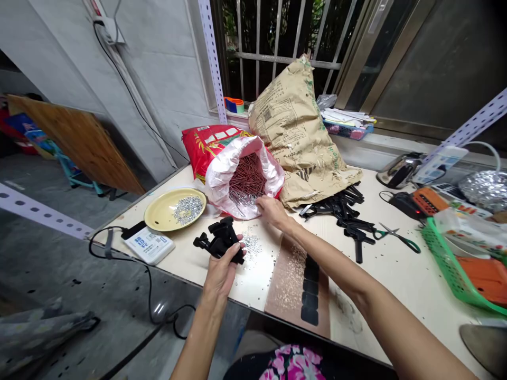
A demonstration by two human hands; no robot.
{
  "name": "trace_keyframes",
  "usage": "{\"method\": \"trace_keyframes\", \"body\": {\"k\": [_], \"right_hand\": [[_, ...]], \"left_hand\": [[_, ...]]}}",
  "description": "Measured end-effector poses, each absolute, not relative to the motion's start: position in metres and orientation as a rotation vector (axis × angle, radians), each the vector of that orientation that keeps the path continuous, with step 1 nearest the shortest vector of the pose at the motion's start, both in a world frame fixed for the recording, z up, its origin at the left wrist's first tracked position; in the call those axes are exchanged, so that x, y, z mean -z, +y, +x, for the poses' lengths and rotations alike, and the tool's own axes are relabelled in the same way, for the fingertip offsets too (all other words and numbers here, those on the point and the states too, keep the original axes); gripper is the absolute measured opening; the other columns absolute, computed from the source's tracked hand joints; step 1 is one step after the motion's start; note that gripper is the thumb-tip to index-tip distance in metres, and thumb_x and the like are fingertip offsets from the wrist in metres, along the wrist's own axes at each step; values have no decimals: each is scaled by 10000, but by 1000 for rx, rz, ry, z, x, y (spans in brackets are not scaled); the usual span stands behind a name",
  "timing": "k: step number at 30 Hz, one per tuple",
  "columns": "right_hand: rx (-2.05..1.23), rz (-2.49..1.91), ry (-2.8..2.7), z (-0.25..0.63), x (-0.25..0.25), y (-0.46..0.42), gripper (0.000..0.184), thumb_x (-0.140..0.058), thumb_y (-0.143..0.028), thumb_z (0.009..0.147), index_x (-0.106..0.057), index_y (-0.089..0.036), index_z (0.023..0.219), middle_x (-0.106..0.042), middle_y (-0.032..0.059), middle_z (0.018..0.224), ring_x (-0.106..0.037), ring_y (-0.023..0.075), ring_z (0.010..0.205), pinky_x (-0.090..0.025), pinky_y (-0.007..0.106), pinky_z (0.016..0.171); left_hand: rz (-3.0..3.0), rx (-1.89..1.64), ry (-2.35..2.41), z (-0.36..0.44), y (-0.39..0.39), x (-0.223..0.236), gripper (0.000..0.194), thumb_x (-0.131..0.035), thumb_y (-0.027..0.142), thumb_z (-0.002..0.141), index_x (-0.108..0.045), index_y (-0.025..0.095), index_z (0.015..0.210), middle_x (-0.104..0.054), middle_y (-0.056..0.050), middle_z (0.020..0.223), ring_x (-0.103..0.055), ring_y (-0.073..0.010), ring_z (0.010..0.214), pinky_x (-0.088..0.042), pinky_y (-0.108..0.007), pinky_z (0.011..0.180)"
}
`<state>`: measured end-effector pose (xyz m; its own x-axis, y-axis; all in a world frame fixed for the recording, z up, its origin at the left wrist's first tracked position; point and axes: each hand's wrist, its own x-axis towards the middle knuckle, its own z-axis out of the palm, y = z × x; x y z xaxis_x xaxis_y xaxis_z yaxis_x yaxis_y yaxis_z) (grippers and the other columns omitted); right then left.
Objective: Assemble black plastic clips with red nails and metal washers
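Observation:
My left hand (224, 266) is closed around several black plastic parts (222, 240), held just above the table's front edge. At the open mouth of a red bag (194, 145) with a white lining, my right hand (272, 212) has its fingers drawn together; what they hold, if anything, I cannot make out. Thin reddish-brown rods (249, 177) fill the bag, and small silvery bits lie at its lower lip. Between my hands, tiny silvery pieces (251, 245) are scattered on the table. Beneath my right forearm lies a brown board (287, 285) bearing a row of black squares (310, 293).
A yellow plate (158, 211) with silvery pieces and a white boxed device (148, 244) stand at left. Behind are a brown paper sack (297, 137) and a pile of black parts (344, 208). Green-handled scissors (400, 237) and a green basket (447, 258) lie right.

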<state>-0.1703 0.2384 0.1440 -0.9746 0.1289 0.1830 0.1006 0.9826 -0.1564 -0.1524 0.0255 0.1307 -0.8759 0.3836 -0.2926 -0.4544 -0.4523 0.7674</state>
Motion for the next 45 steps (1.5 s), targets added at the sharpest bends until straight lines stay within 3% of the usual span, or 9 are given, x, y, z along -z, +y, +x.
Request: {"method": "trace_keyframes", "body": {"k": [4, 9, 17, 19, 25, 29, 36, 41, 45], "right_hand": [[-25, 95, -3031, -188, -123, 228, 190, -482, -73, 855, -642, -148, 925, -604, 105, 1015, -519, 224, 958, -414, 272, 688], [134, 340, -3075, -191, -109, 230, 196, -465, -22, 839, -631, -94, 914, -611, 138, 937, -523, 237, 899, -419, 303, 691], [159, 763, -2989, -212, -127, 258, 137, -492, -127, 904, -618, -164, 946, -656, 66, 861, -537, 181, 912, -398, 303, 794], [-39, 641, -2880, -214, -139, 258, 177, -451, -132, 928, -607, -156, 1008, -663, 72, 893, -556, 168, 889, -417, 297, 787], [-1346, 15, -1983, -181, -184, 230, 192, -562, -330, 876, -591, -170, 978, -655, 46, 903, -630, 139, 779, -518, 273, 718], [-1558, 20, -1953, -158, -196, 213, 177, -639, -332, 815, -627, -169, 884, -664, 26, 805, -639, 133, 713, -524, 258, 668], [-1504, 191, -2336, -166, -196, 227, 267, -569, -353, 859, -647, -160, 1026, -685, 49, 959, -630, 134, 834, -495, 246, 716], [-666, -372, -2903, -202, -166, 240, 190, -516, -245, 895, -676, -144, 907, -687, 70, 899, -622, 162, 830, -464, 270, 729], [-420, -495, -3025, -224, -139, 222, 91, -622, -141, 796, -670, -67, 817, -659, 162, 961, -578, 267, 977, -444, 382, 813]], "left_hand": [[-101, -2404, 1274, -167, 12, -127, 371, -830, 171, 554, -680, 149, 892, -694, -43, 858, -621, -128, 695, -536, -238, 606], [-37, -2346, 1297, -174, 7, -121, 324, -824, 186, 573, -691, 125, 862, -688, -59, 850, -614, -131, 699, -532, -244, 616], [54, -2290, 1280, -177, 24, -116, 267, -797, 225, 629, -700, 136, 862, -697, -49, 870, -616, -120, 711, -528, -239, 655], [71, -2279, 1365, -180, 24, -113, 275, -789, 230, 643, -695, 143, 886, -706, -49, 888, -625, -121, 742, -524, -231, 688], [217, -2152, 1720, -193, 22, -106, 454, -780, 250, 653, -618, 174, 1070, -717, -59, 952, -641, -185, 933, -494, -282, 841], [321, -2033, 1834, -195, 25, -106, 435, -767, 291, 662, -609, 178, 1051, -713, -65, 976, -637, -210, 960, -474, -317, 884], [295, -2094, 1867, -187, 24, -125, 453, -772, 297, 642, -621, 175, 1052, -724, -65, 946, -659, -224, 921, -497, -339, 860], [218, -2210, 1866, -184, 20, -131, 359, -779, 280, 633, -652, 160, 947, -730, -69, 908, -675, -221, 872, -513, -348, 850], [238, -2198, 1877, -186, 21, -127, 375, -779, 275, 635, -648, 168, 970, -730, -65, 919, -671, -219, 891, -502, -353, 874]]}}
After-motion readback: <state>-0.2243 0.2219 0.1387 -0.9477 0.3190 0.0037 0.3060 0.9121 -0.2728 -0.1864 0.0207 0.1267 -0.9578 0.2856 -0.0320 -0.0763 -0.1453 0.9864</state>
